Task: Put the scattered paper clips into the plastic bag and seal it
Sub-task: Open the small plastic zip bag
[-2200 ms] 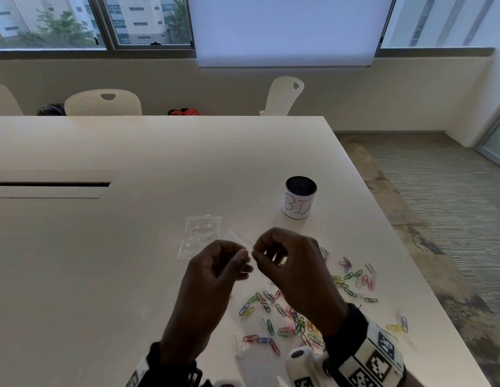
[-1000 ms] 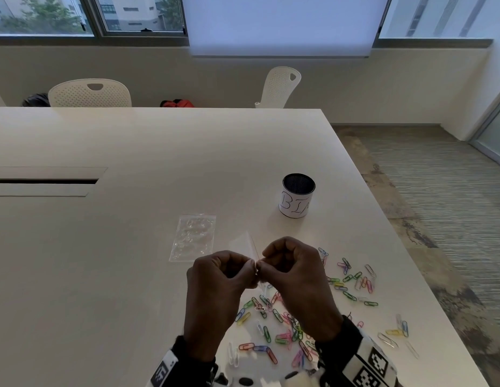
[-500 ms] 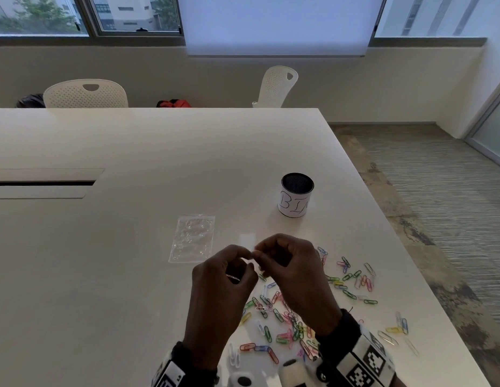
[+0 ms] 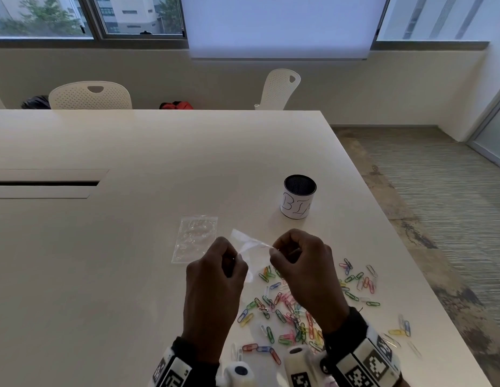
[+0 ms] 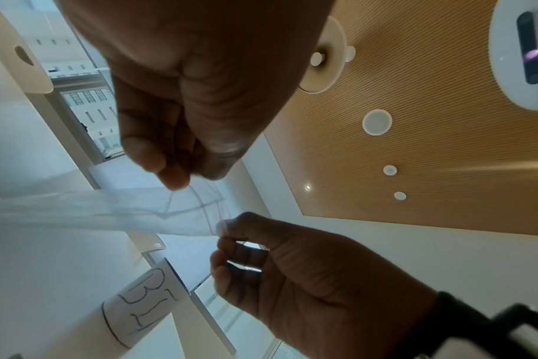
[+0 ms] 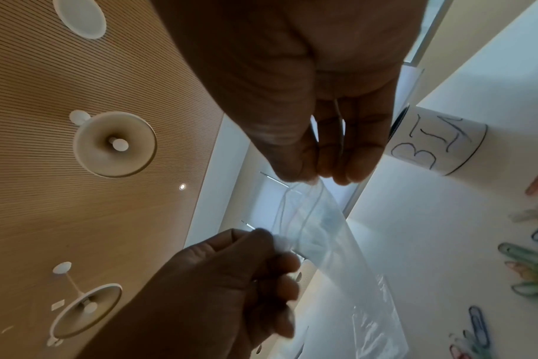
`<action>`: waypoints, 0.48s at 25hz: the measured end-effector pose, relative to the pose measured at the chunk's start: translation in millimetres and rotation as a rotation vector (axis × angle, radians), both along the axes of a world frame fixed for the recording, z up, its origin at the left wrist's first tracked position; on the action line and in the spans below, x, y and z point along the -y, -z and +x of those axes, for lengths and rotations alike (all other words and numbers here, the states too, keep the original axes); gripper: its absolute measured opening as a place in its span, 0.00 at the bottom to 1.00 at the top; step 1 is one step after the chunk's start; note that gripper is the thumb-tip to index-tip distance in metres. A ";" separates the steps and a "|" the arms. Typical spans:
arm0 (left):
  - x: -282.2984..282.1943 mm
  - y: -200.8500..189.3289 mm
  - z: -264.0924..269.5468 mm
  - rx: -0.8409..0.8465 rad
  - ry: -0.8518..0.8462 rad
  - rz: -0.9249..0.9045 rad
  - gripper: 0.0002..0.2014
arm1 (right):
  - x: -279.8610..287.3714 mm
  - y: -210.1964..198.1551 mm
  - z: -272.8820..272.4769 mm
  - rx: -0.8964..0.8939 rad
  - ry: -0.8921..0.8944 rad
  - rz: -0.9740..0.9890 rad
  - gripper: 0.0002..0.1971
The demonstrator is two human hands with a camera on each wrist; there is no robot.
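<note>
Plastic bag (image 4: 247, 248) hangs between both hands, left fingers (image 4: 234, 259) and right fingers (image 4: 275, 251) each pinching 1 mouth lip; paper clips (image 4: 288, 311) lie just below, nearer my right hand (image 4: 304, 272).

This is an office meeting room. A large white conference table (image 4: 131, 163) fills the near space, with a long cable slot (image 4: 45, 183) set into its top at the left. Perforated white chairs (image 4: 89, 95) stand along the far side. Beyond them, windows (image 4: 75, 15) face other buildings, and a roller blind (image 4: 279, 23) hangs down. Striped carpet (image 4: 438, 205) covers the floor at the right.
</note>
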State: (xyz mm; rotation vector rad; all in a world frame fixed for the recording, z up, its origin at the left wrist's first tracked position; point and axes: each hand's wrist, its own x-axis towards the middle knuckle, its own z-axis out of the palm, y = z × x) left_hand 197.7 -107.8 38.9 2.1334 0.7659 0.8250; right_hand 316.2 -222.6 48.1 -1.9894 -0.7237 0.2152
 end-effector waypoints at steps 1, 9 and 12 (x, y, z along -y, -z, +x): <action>0.9 0.6 0.4 0.011 0.015 -0.009 0.09 | -0.9 0.2 -3.6 -0.029 -0.024 -0.001 0.05; 7.2 1.8 2.4 -0.005 0.051 -0.005 0.09 | -5.2 3.7 -13.6 -0.113 -0.060 -0.069 0.14; 4.4 -2.1 -0.1 -0.037 0.005 0.028 0.11 | -0.7 4.8 -9.1 -0.043 -0.018 -0.124 0.14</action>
